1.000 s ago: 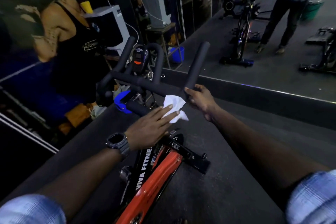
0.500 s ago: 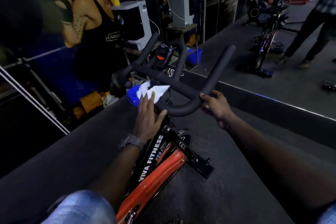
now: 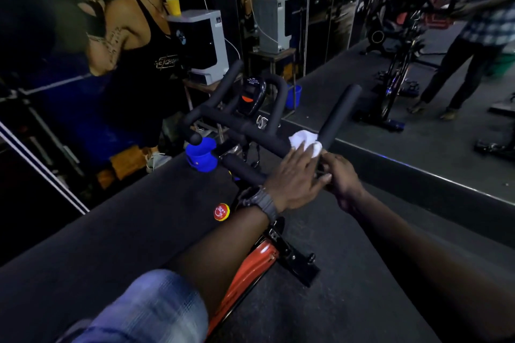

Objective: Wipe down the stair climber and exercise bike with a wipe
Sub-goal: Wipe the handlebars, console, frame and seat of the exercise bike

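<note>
As the left hand (image 3: pixel 296 179) has swept the wipe (image 3: pixel 304 142) flat-fingered back toward three o'clock, beside the gripping right hand (image 3: pixel 341 175), the exercise bike's handlebar (image 3: pixel 250 127) is nearly covered.

Gym, spin bike (image 3: pixel 259 131) w/ foam handlebars, wall mirror (image 3: pixel 418 36), fitness mural (image 3: pixel 125 36), rubber floor (image 3: pixel 362 287)
</note>
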A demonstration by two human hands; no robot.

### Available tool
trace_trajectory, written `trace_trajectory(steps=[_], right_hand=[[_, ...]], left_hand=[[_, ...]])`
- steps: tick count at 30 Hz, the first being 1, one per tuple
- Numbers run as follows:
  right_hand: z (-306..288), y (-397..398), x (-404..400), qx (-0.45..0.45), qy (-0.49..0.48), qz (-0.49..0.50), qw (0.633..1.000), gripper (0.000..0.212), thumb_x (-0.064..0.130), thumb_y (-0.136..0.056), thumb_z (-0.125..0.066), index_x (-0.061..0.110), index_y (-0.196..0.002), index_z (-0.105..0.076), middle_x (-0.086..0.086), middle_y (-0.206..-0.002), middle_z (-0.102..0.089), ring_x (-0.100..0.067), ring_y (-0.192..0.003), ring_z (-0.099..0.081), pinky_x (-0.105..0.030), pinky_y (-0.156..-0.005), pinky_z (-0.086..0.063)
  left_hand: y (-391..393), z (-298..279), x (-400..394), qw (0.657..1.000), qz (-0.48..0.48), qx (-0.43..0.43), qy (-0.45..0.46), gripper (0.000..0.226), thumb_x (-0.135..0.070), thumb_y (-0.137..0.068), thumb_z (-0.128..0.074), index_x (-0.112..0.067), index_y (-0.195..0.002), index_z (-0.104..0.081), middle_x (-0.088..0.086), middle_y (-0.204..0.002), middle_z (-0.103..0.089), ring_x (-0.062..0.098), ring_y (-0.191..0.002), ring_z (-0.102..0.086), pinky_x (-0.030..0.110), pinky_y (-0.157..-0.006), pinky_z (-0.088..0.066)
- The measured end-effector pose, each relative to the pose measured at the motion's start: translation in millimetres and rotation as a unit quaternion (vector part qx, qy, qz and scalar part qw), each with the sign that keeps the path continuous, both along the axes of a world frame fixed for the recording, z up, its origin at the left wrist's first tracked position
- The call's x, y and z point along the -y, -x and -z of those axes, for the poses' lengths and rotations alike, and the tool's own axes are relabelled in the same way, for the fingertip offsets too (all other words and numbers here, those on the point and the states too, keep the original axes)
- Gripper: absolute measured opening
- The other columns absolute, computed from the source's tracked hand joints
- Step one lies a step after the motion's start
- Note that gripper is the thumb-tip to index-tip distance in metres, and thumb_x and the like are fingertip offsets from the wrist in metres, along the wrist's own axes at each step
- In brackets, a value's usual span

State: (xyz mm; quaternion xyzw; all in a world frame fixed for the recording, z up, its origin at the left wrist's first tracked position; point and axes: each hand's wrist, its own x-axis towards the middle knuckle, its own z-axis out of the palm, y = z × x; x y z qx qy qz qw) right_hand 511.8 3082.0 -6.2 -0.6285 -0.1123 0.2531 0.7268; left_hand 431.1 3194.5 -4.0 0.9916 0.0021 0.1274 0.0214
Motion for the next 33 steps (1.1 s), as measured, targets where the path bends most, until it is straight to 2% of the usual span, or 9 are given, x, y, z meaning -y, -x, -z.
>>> trace_trajectory(steps=[2, 5, 8, 11, 14, 18, 24, 29, 33], right_hand=[[-2.5, -3.3, 5.0, -0.004, 0.018, 0.008, 1.0, 0.038, 0.046, -0.102, -0.049, 0.016, -0.106, -0.073, -0.001, -0.095, -0.076, -0.014, -0.08, -0.069, -0.026, -0.069, -0.053], [-5.7, -5.6, 5.6, 0.011, 0.068, 0.031, 0.997, 0.037, 0.05, -0.101, -0.048, 0.019, -0.095, -0.069, 0.001, -0.092, -0.072, -0.015, -0.076, -0.064, -0.03, -0.072, -0.05], [-0.1, -8.6, -1.7, 0.164, 0.164, 0.103, 0.967, 0.033, 0.049, -0.096, -0.058, 0.018, -0.099, -0.069, -0.004, -0.101, -0.07, -0.023, -0.094, -0.065, -0.038, -0.084, -0.051], [1.3, -14.1, -8.5, 0.47, 0.285, 0.169, 0.818, 0.037, 0.037, -0.09, -0.067, 0.008, -0.112, -0.064, -0.015, -0.116, -0.062, -0.033, -0.113, -0.054, -0.04, -0.096, -0.04], [-3.6, -16.6, -27.3, 0.641, 0.321, 0.055, 0.695, 0.035, 0.034, -0.089, -0.065, 0.01, -0.114, -0.064, -0.012, -0.121, -0.062, -0.032, -0.119, -0.053, -0.043, -0.106, -0.037], [-15.3, -8.3, -59.2, 0.599, 0.421, -0.079, 0.677, 0.048, 0.04, -0.095, -0.058, 0.014, -0.135, -0.056, -0.004, -0.129, -0.066, -0.023, -0.123, -0.058, -0.036, -0.117, -0.021], [-32.0, 7.2, -95.8, 0.535, 0.527, -0.098, 0.653, 0.078, 0.058, -0.091, -0.056, 0.02, -0.154, -0.029, -0.002, -0.15, -0.049, -0.027, -0.131, -0.052, -0.036, -0.102, -0.038], [-23.9, 18.6, -105.2, 0.531, 0.539, -0.003, 0.654, 0.064, 0.059, -0.088, -0.056, 0.026, -0.14, -0.044, -0.002, -0.134, -0.061, -0.028, -0.117, -0.061, -0.035, -0.092, -0.044], [-22.5, 18.9, -106.0, 0.539, 0.535, 0.015, 0.651, 0.048, 0.059, -0.087, -0.057, 0.028, -0.123, -0.05, 0.0, -0.121, -0.067, -0.028, -0.106, -0.065, -0.034, -0.081, -0.045]], left_hand=[[-9.6, -4.7, -12.5, 0.999, 0.041, -0.03, 0.016, 0.072, -0.052, -0.1, -0.02, -0.006, -0.156, -0.017, 0.013, -0.164, -0.015, 0.027, -0.152, -0.009, 0.039, -0.124, -0.004], [-6.1, -14.1, -59.1, 0.998, 0.058, -0.021, 0.002, 0.064, -0.045, -0.103, -0.026, -0.007, -0.155, -0.023, 0.011, -0.163, -0.02, 0.024, -0.152, -0.015, 0.041, -0.123, -0.012], [3.0, -27.8, -104.4, 0.998, 0.037, -0.047, -0.018, 0.062, -0.047, -0.104, -0.025, -0.012, -0.156, -0.021, 0.003, -0.165, -0.016, 0.013, -0.151, -0.014, 0.042, -0.123, -0.01], [5.7, -36.2, -109.6, 0.996, 0.069, -0.046, -0.018, 0.069, -0.054, -0.102, -0.019, -0.013, -0.157, -0.02, 0.0, -0.165, -0.014, 0.01, -0.151, -0.012, 0.034, -0.124, -0.003], [8.6, -36.0, -112.0, 0.991, 0.119, -0.056, 0.016, 0.062, -0.042, -0.106, -0.031, -0.013, -0.158, -0.015, -0.003, -0.165, -0.009, 0.004, -0.15, -0.007, 0.028, -0.123, -0.001], [12.0, -36.5, -156.9, 0.983, 0.157, -0.09, 0.011, 0.069, -0.058, -0.099, -0.014, -0.021, -0.158, -0.009, -0.004, -0.165, -0.012, 0.001, -0.148, -0.004, 0.028, -0.123, 0.002], [18.9, -25.9, -191.4, 0.987, 0.12, -0.055, 0.093, 0.08, -0.063, -0.092, -0.013, -0.018, -0.157, -0.022, 0.0, -0.163, -0.019, 0.008, -0.151, -0.012, 0.029, -0.124, 0.0], [22.6, -16.3, -230.2, 0.997, 0.043, -0.011, 0.066, 0.098, -0.074, -0.085, 0.003, -0.014, -0.156, -0.027, 0.008, -0.162, -0.027, 0.018, -0.151, -0.018, 0.034, -0.123, -0.004], [14.7, -20.6, -256.9, 0.994, -0.088, -0.008, 0.071, 0.094, -0.068, -0.088, -0.003, -0.006, -0.153, -0.03, 0.011, -0.162, -0.025, 0.022, -0.152, -0.016, 0.04, -0.123, -0.008]])
